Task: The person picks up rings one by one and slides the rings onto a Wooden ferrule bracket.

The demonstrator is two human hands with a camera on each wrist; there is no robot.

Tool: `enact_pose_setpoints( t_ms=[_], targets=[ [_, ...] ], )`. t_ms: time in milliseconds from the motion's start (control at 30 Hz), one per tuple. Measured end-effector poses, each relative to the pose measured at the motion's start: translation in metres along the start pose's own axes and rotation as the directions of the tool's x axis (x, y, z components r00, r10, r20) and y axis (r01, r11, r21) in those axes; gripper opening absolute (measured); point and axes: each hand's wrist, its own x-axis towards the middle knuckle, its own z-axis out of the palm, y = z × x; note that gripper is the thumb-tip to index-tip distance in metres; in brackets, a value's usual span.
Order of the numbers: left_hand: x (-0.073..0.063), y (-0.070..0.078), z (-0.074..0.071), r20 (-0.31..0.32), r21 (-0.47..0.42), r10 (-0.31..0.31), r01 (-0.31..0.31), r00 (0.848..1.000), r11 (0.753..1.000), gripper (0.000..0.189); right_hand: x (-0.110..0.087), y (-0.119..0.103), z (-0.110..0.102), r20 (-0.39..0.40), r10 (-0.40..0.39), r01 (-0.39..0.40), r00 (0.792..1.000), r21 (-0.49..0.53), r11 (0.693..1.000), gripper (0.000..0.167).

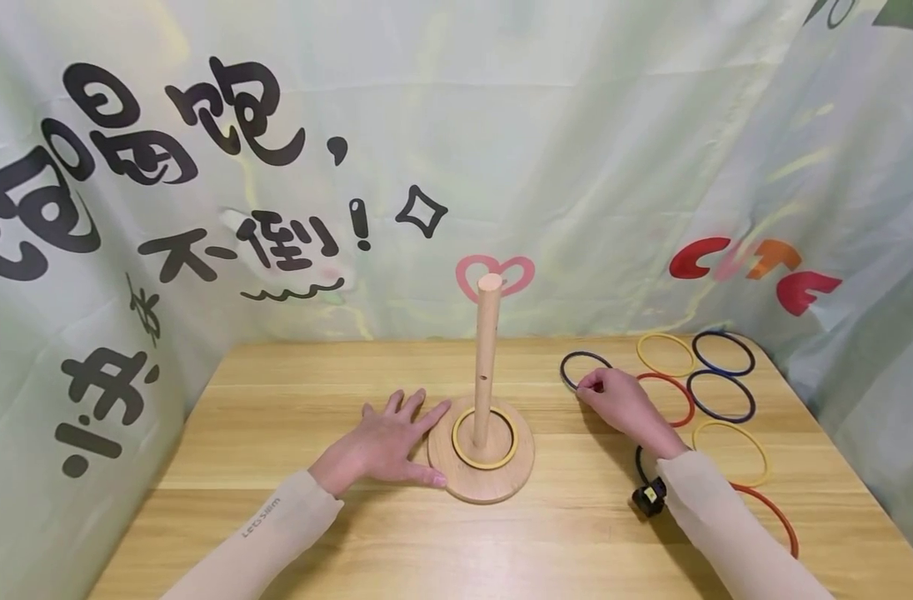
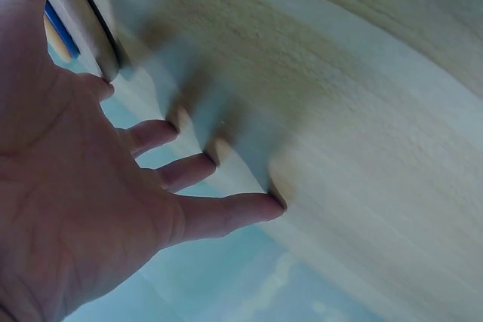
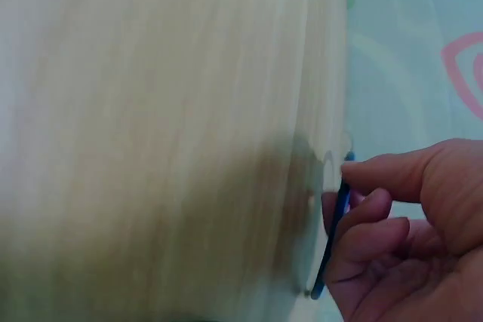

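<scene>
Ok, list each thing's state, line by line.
Left hand: spread at the edge of the base
Right hand: pinching a blue ring
Blue ring: pinched; unclear whether lifted
Wooden post: upright on the base
Base: flat on the table
Yellow ring: around the post, low on the base
Other rings: loose on the table, some partly hidden
Curtain: hanging behind the table

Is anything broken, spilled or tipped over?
Nothing stands out. The wooden post stands upright, a yellow ring circles it, and I see no breaks in the rings on the right. The post's small dark spot could just be a hole.
</scene>
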Motion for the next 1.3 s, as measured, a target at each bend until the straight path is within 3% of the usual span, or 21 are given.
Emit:
enact_pose_setpoints(
  t_ms=[333,567,800,933,1133,1300],
  targets=[
    [-0.003,0.004,-0.003,-0.006,-0.001,-0.002,0.002,1.0,1.0,0.116,-0.023,-0.015,-0.004,-0.066,-0.18,0.185,0.981,0.065,0.981,0.008],
    [-0.002,0.003,-0.002,-0.008,0.014,-0.001,0.001,1.0,1.0,0.116,-0.048,-0.03,-0.015,-0.014,-0.228,0.228,0.974,0.121,0.966,0.009],
    [-0.002,0.003,-0.001,-0.013,0.02,0.0,0.001,1.0,1.0,0.115,-0.076,-0.055,-0.024,-0.026,-0.329,0.329,0.944,0.135,0.935,0.012],
    [-0.002,0.003,0.0,-0.009,0.018,-0.007,0.007,1.0,1.0,0.116,-0.088,-0.07,-0.027,-0.064,-0.431,0.436,0.9,0.119,0.892,0.02],
    [-0.001,0.002,0.001,-0.01,0.023,-0.013,0.014,1.0,1.0,0.116,-0.105,-0.093,-0.034,-0.193,-0.563,0.581,0.804,0.049,0.813,0.029],
    [-0.001,0.001,0.002,-0.007,0.035,-0.016,0.016,1.0,0.999,0.117,-0.117,-0.117,-0.045,-0.312,-0.617,0.669,0.722,0.092,0.737,0.037]
  ],
)
